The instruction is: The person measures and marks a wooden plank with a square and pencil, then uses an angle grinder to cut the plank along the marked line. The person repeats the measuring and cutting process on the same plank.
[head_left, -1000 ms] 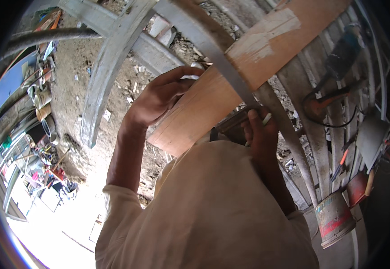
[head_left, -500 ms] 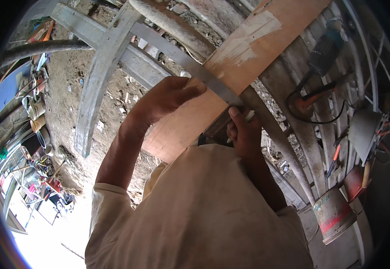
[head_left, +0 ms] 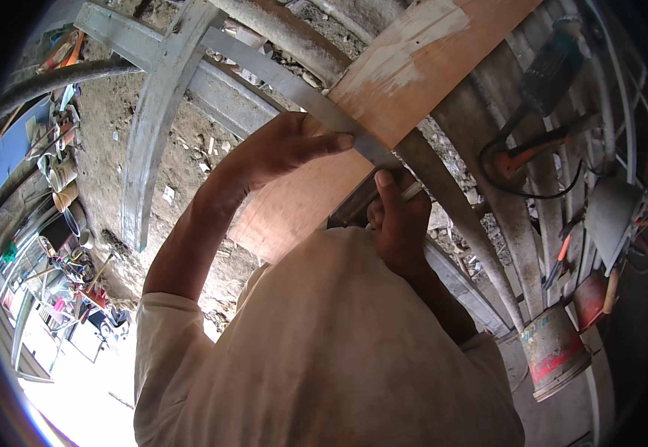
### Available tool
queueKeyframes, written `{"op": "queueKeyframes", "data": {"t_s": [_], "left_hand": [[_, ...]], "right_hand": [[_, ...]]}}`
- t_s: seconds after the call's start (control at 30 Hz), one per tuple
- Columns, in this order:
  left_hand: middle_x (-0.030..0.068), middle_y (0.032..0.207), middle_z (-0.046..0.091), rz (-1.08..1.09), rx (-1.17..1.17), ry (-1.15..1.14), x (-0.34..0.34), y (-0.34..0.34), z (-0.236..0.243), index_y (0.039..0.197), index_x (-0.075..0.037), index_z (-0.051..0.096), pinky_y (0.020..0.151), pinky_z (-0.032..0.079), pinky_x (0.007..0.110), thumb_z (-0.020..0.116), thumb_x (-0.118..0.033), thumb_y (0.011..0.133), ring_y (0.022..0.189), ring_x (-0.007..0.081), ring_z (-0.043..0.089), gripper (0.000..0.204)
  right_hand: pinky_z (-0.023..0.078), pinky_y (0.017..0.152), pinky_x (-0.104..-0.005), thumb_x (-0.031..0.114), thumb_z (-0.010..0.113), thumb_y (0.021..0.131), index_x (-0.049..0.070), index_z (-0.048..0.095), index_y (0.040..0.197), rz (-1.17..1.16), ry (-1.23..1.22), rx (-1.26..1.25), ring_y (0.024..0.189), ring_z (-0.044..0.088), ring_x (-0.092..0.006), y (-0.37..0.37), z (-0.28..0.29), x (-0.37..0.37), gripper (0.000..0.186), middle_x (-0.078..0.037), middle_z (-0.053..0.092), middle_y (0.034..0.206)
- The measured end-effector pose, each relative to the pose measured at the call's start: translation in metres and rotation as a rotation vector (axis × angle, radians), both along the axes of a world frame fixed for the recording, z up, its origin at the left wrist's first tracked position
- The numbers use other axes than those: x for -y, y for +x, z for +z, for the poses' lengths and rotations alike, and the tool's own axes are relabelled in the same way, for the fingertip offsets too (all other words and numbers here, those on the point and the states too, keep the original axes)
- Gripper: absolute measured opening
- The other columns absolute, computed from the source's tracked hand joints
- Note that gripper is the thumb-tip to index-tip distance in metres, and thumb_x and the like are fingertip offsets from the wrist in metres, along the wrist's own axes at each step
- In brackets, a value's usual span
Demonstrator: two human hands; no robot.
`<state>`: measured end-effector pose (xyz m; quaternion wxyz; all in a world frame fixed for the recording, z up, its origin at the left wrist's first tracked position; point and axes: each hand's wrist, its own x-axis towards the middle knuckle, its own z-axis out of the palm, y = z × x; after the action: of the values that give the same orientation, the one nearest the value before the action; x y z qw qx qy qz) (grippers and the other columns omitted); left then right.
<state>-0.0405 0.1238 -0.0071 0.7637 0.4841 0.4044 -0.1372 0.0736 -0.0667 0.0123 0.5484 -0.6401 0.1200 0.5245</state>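
The wooden board (head_left: 383, 112) is the thing under your hands: a long, flat, orange-brown plank with a pale worn patch near its upper end, running on a slant from the upper right of the view down toward your chest; its lower end is hidden behind your shirt (head_left: 324, 350). Judge it stiff and fairly heavy for its length, rough rather than slippery, unlikely to bend or break under hand pressure; take it by its long edges, flat-palmed, rather than by the end.

Across the board lies a metal straightedge (head_left: 301, 93), thin, grey and rigid; it will likely slide on the wood unless pressed down, so hold it flat from above. Your left hand (head_left: 283, 149) does just that: fingers spread and laid on the board, the thumb stretched along the straightedge's lower edge, pressing and not gripping around anything. Your right hand (head_left: 398, 220) is closed on a slim pale marking tool, probably a pencil (head_left: 411, 192), though the view is too small to be sure; its tip sits at the straightedge where it leaves the board's right edge.

The two hands are near each other but apart, both at the board's middle stretch. Beyond it, grey timber beams (head_left: 152, 127) cross over rubble; to the right an orange-handled power tool (head_left: 532, 153) with a black cord and a red-banded bucket (head_left: 555, 350) stand well apart from your hands.
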Motion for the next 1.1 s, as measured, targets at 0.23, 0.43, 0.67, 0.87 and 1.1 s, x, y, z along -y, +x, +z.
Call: {"op": "queueKeyframes", "data": {"t_s": [0.23, 0.43, 0.67, 0.87, 1.1], "left_hand": [[0.0038, 0.110, 0.072, -0.053, -0.120, 0.062, 0.002, 0.007, 0.009, 0.127, 0.000, 0.068, 0.091, 0.051, 0.030, 0.083, -0.043, 0.090, 0.102, 0.0114, 0.064, 0.059], [0.0045, 0.098, 0.073, 0.069, -0.032, 0.138, 0.013, 0.007, 0.002, 0.118, 0.002, 0.072, 0.081, 0.051, 0.029, 0.080, -0.046, 0.091, 0.088, 0.0110, 0.064, 0.056], [0.0092, 0.116, 0.071, 0.082, 0.023, 0.074, 0.007, 0.004, -0.002, 0.129, 0.004, 0.065, 0.094, 0.050, 0.032, 0.077, -0.044, 0.094, 0.108, 0.0160, 0.063, 0.060], [0.0070, 0.117, 0.072, 0.118, 0.045, 0.051, 0.009, 0.003, 0.000, 0.129, 0.002, 0.066, 0.096, 0.049, 0.031, 0.075, -0.039, 0.097, 0.109, 0.0138, 0.064, 0.053], [0.0007, 0.110, 0.073, 0.139, 0.047, 0.021, 0.009, 0.005, 0.002, 0.124, -0.002, 0.069, 0.094, 0.048, 0.029, 0.074, -0.035, 0.099, 0.104, 0.0088, 0.063, 0.042]], "right_hand": [[0.035, 0.049, -0.0238, 0.019, 0.070, 0.099, 0.011, 0.056, 0.094, -0.027, 0.062, 0.003, 0.053, 0.039, -0.0029, 0.005, -0.010, 0.003, 0.017, 0.005, 0.051, 0.075], [0.030, 0.044, -0.0227, 0.023, 0.068, 0.101, 0.012, 0.056, 0.086, -0.004, 0.057, 0.022, 0.049, 0.036, -0.0011, 0.005, -0.013, 0.004, 0.022, 0.008, 0.044, 0.063], [0.033, 0.044, -0.0230, 0.024, 0.067, 0.102, 0.010, 0.056, 0.086, 0.024, 0.070, 0.073, 0.049, 0.038, -0.0013, 0.004, -0.017, 0.004, 0.023, 0.008, 0.044, 0.063], [0.033, 0.044, -0.0231, 0.022, 0.069, 0.100, 0.009, 0.057, 0.087, 0.018, 0.084, 0.040, 0.050, 0.039, -0.0008, 0.005, -0.014, 0.005, 0.022, 0.008, 0.046, 0.064], [0.042, 0.055, -0.0256, 0.021, 0.075, 0.096, 0.006, 0.063, 0.090, 0.252, 0.012, 0.109, 0.060, 0.050, -0.0044, 0.008, -0.013, 0.020, 0.020, 0.005, 0.056, 0.069]]}}
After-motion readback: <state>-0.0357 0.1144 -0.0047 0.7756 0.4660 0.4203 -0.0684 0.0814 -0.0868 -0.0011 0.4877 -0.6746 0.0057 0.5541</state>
